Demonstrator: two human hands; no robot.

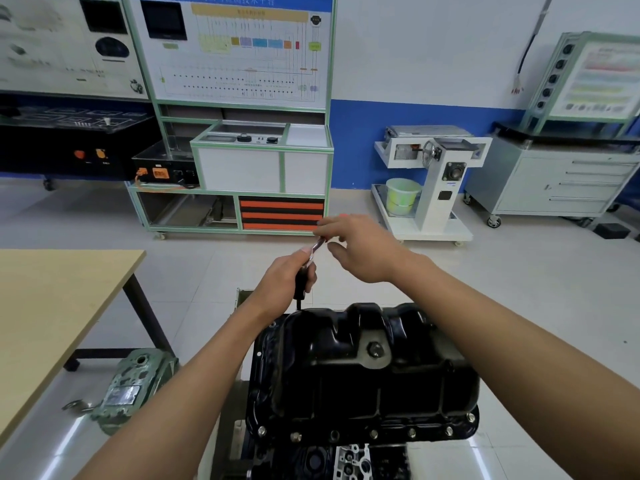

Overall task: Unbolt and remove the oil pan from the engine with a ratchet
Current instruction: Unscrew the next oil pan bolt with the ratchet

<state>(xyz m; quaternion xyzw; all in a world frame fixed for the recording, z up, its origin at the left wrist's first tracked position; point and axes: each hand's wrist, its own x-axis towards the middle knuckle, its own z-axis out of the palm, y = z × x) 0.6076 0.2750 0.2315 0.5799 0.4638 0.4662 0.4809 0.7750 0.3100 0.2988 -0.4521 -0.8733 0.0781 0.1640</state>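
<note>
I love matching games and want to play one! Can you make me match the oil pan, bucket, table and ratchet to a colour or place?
Things: 1 oil pan; 2 bucket; 3 table; 4 ratchet.
Matches: A light wood; B gripped by left hand and right hand; C shiny black; D pale green.
Pairs: 1-C, 2-D, 3-A, 4-B.

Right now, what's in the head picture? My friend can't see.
The left hand grips the lower part of a ratchet and the right hand pinches its top, over the far edge of a black oil pan. Bolts line the pan's near rim.
</note>
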